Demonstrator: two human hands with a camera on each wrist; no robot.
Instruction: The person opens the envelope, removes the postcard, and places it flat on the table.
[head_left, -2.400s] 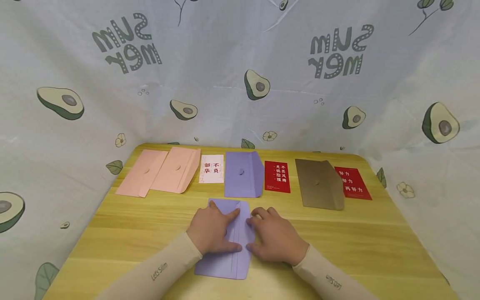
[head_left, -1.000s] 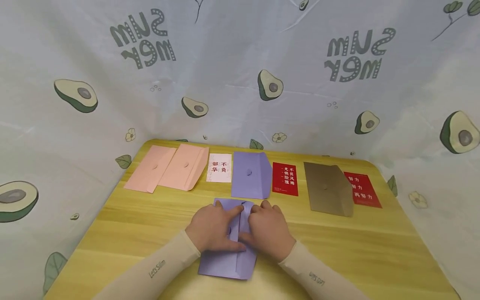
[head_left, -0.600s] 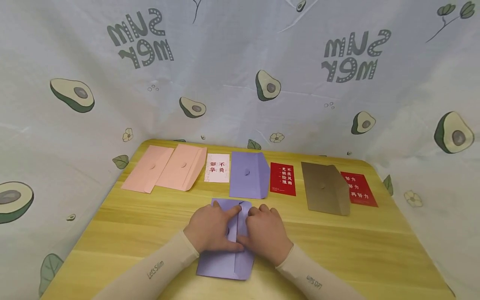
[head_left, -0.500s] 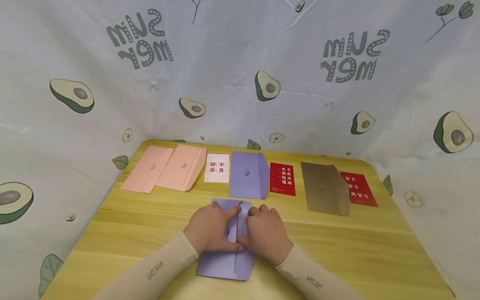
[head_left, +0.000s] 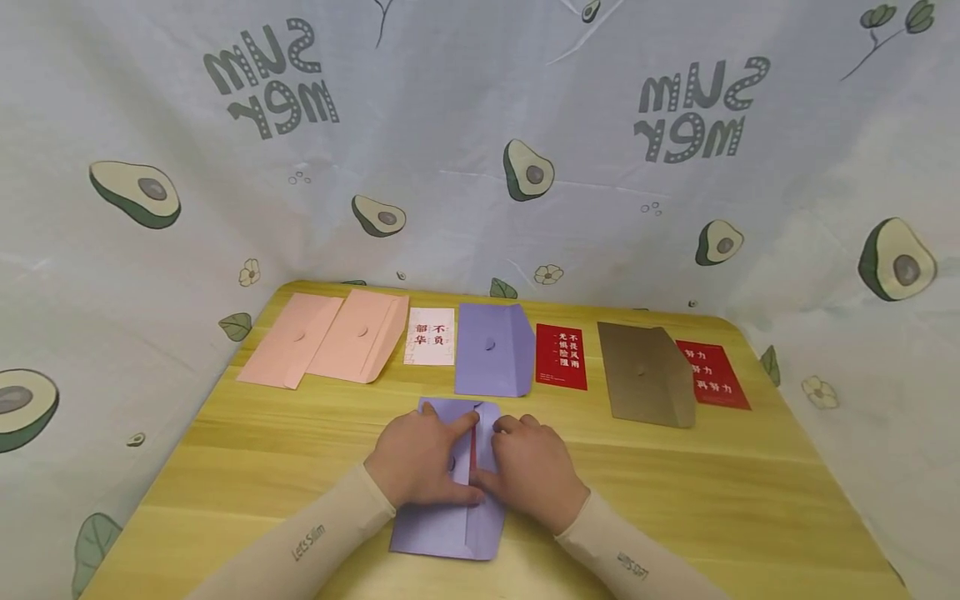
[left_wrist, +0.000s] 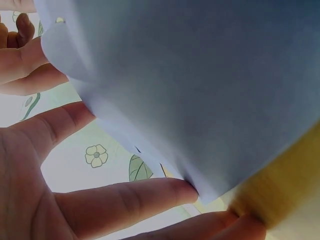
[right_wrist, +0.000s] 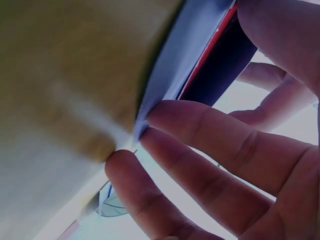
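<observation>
A purple envelope lies on the table in front of me, its flap toward the right. My left hand is spread over its left part, with forefinger and thumb stretched out to the slit beside the flap. My right hand pinches the flap side, its fingers curled at the right edge and its thumb at the slit. Inside the slit shows a thin red strip, likely a card's edge. The right wrist view shows this red edge between purple layers, near the thumb. Most of the red piece is hidden.
Along the back of the wooden table lie two pink envelopes, a white card, another purple envelope, a red card, a brown envelope and a second red card, partly under the brown flap.
My right hand has moved left from the envelope's edge onto its flap, with the thumb now at the slit. The slit has widened and red shows in it. The left hand stays in place.
</observation>
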